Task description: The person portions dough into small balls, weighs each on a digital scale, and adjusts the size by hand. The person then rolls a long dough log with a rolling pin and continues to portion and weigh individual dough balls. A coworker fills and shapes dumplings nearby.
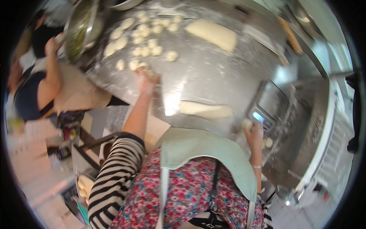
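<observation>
My left hand (145, 81) reaches across the floured metal table (200, 77) to the near edge of a cluster of small dough balls (145, 51). A pale dough ball (149, 72) shows between its thumb and fingers, somewhat blurred. Off to the right, my right hand (255, 133) grips a lump of dough (247, 124) beside a digital scale (270, 104) with a lit display. Between my hands lies a long strip of dough (206, 110), close to the table's front edge. A thicker slab of dough (213, 34) rests farther back.
At left, a co-worker in an apron (77, 88) holds something pale beside a large metal bowl (83, 31) of green filling. Several flattened dough pieces (116, 43) lie nearby. A wooden rolling pin (290, 35) is at back right. Two small dough bits (267, 142) sit by the scale.
</observation>
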Tool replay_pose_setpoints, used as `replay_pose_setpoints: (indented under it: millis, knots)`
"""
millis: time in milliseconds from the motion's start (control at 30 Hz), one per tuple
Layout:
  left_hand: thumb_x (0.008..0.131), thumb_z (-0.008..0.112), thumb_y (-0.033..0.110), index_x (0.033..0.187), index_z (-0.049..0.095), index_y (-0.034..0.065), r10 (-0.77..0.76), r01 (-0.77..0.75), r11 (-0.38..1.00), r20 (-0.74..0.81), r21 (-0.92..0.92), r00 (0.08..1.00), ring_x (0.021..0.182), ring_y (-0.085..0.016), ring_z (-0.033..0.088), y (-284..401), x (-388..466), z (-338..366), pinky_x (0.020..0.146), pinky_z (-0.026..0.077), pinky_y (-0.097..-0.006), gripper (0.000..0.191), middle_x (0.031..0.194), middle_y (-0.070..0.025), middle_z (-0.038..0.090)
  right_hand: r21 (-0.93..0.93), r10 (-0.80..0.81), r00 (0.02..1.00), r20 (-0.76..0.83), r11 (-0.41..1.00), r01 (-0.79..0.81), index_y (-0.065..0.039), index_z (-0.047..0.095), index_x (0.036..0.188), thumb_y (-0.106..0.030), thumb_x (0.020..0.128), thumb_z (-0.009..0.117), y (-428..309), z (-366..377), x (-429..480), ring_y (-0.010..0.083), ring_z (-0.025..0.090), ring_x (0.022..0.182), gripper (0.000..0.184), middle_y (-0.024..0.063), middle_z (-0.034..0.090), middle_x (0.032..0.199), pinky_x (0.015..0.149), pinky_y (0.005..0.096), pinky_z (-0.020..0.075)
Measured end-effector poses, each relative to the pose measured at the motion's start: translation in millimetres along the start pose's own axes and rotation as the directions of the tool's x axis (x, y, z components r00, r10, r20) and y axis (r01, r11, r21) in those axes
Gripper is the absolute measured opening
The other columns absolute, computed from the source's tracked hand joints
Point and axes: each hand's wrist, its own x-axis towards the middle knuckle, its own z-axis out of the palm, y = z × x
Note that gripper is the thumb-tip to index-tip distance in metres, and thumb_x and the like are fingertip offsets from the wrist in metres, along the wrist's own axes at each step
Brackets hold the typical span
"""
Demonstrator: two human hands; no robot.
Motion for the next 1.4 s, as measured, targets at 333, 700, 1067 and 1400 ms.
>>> replay_pose_setpoints:
  millis: [333, 700, 1067, 1400]
  knots:
    - [0.08, 0.075, 0.015, 0.115, 0.059, 0.0057, 0.304, -0.299, 0.952, -0.215, 0.057, 0.928, 0.108, -0.042, 0.051, -116, 44, -12, 0.094, 0.044, -0.0493, 0.04, 0.113, -0.0226, 0.053, -0.109, 0.019, 0.889, -0.458, 0.991, -0.078, 0.003, 0.056, 0.124, -0.011, 0.082, 0.074, 34, -28, 70, 0.0401, 0.058, 0.108, 0.048, 0.0228, 0.06, 0.116, 0.094, 0.0471, 0.0474]
    - [0.076, 0.065, 0.001, 0.121, 0.057, 0.0057, 0.379, -0.378, 0.925, 0.049, -0.034, 0.924, 0.113, -0.04, 0.05, -119, 33, -20, 0.1, 0.041, -0.048, 0.046, 0.116, -0.0194, 0.056, 0.152, -0.301, 0.937, 0.178, 0.949, 0.276, -0.005, 0.054, 0.127, -0.015, 0.068, 0.081, -69, 60, 34, 0.0368, 0.047, 0.122, 0.065, 0.0165, 0.05, 0.129, 0.102, 0.0426, 0.0437]
    - [0.079, 0.079, 0.016, 0.137, 0.046, 0.0025, 0.683, -0.558, 0.73, 0.412, -0.394, 0.603, 0.125, -0.036, 0.046, 62, -90, 15, 0.108, 0.038, -0.0435, 0.068, 0.136, -0.0199, 0.044, 0.505, 0.103, 0.909, 0.403, 0.804, -0.315, -0.009, 0.055, 0.125, -0.019, 0.075, 0.078, -69, 63, 26, 0.0328, 0.06, 0.111, 0.056, 0.019, 0.063, 0.115, 0.091, 0.0411, 0.0501]
    - [0.068, 0.079, 0.017, 0.132, 0.047, 0.0013, 0.632, -0.653, 0.701, 0.675, -0.287, 0.382, 0.117, -0.041, 0.052, 165, -166, 88, 0.099, 0.043, -0.0475, 0.073, 0.123, -0.0236, 0.055, 0.476, 0.183, 0.91, 0.373, 0.804, -0.357, -0.008, 0.047, 0.13, -0.021, 0.089, 0.063, -71, 81, 23, 0.045, 0.062, 0.104, 0.046, 0.0292, 0.064, 0.11, 0.087, 0.0474, 0.0501]
